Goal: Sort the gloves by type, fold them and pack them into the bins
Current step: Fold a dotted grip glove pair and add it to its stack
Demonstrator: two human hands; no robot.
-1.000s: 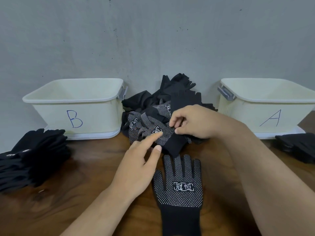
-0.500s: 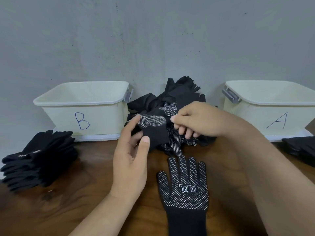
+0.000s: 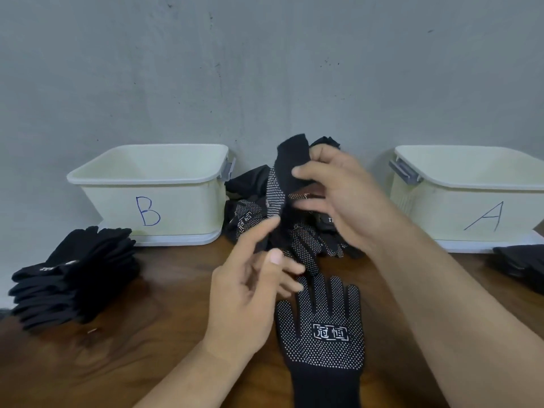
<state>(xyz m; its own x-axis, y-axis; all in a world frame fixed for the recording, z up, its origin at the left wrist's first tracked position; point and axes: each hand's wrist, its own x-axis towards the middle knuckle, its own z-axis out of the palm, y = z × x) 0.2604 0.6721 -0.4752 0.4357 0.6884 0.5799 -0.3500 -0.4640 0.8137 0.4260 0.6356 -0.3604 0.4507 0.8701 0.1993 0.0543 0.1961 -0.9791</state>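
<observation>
Handwritten blue "B" on front wall of back-left bin [image 3: 182, 210]; dark "A" on back-right bin [image 3: 441, 213]; white framed "冠恒" on dotted glove [image 3: 323, 348] at table [image 3: 147, 363] front edge.

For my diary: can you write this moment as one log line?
right hand: pinches dotted glove above pile | left hand: touches it | flat glove: on table

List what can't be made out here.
Head view:
Bin A: right end cut by frame edge.
Right glove stack: likewise.
Loose pile: partly behind right hand and lifted glove.
Left hand: grip on that glove blurred.
Flat glove: cuff past bottom edge.
</observation>
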